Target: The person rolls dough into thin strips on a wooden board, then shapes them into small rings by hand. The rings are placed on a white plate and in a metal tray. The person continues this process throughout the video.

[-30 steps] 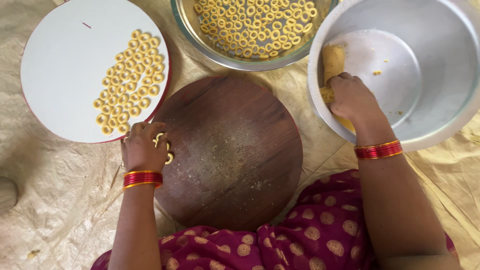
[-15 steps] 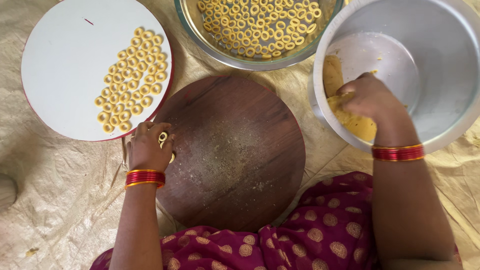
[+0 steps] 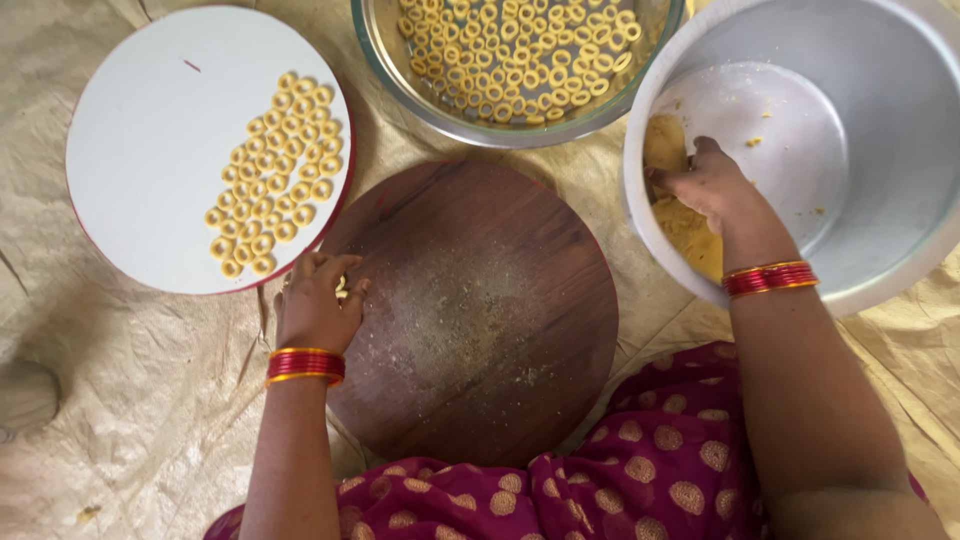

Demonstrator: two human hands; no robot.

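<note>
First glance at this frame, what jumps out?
The small yellow dough rings stand out first, packed in a cluster on the round white plate at upper left, with many more in the glass bowl at top centre. Next comes the round dark wooden board in the middle, dusted with flour, where the left hand rests at its edge. The right hand reaches into yellow dough inside the large metal pot at right.

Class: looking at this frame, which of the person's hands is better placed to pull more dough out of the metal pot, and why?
The right hand: it is inside the metal pot, fingers on the yellow dough. The left hand rests at the wooden board edge, holding small dough rings.
</note>
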